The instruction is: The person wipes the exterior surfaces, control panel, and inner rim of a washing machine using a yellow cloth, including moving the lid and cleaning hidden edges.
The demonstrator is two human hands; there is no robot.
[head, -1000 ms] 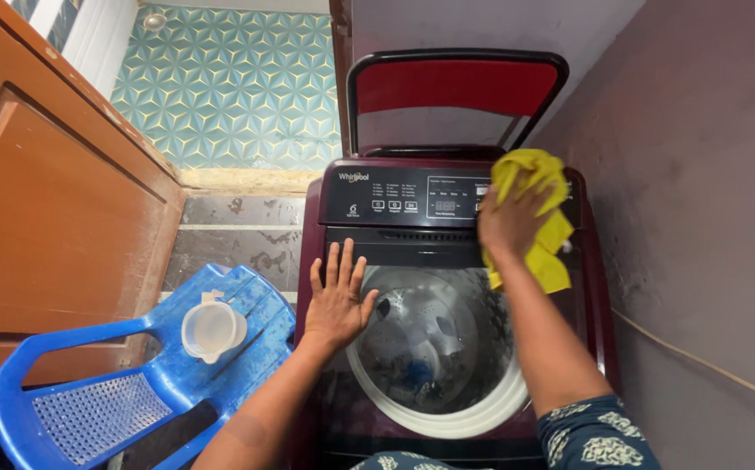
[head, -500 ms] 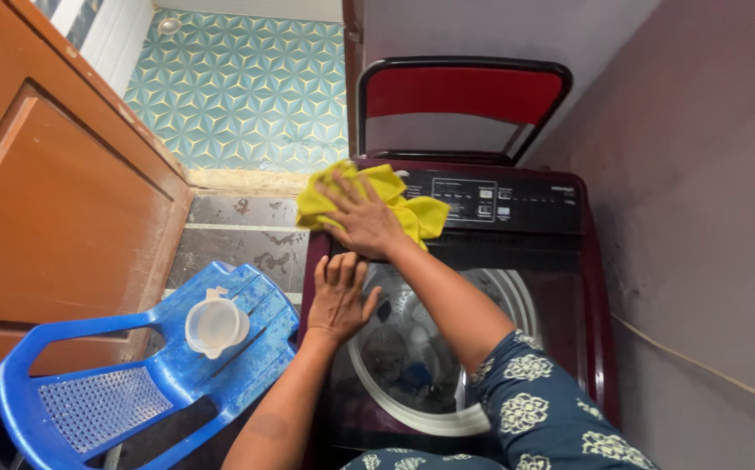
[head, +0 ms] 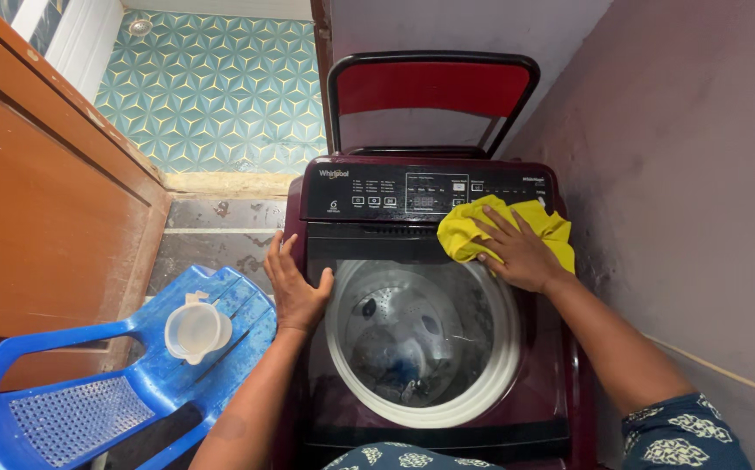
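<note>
**Soft cloth on the washer's top**

The washing machine [head: 430, 348] is the big, fixed thing here; my left hand [head: 295, 287] rests flat on its left edge beside the drum opening [head: 421, 344], fingers spread, gripping nothing. The yellow cloth [head: 491, 228] sits at the top's back right corner, just below the control panel [head: 421, 191]. It looks light, limp and bunchable, easiest taken by a fold. My right hand [head: 521, 252] presses it down with fingers splayed flat, not pinching.

The blue chair [head: 90, 392] runs off the lower left edge. Items deep inside the washer drum [head: 395, 357] blur together. The yellow cloth [head: 473, 231] lies partly under the right hand [head: 517, 252].
</note>
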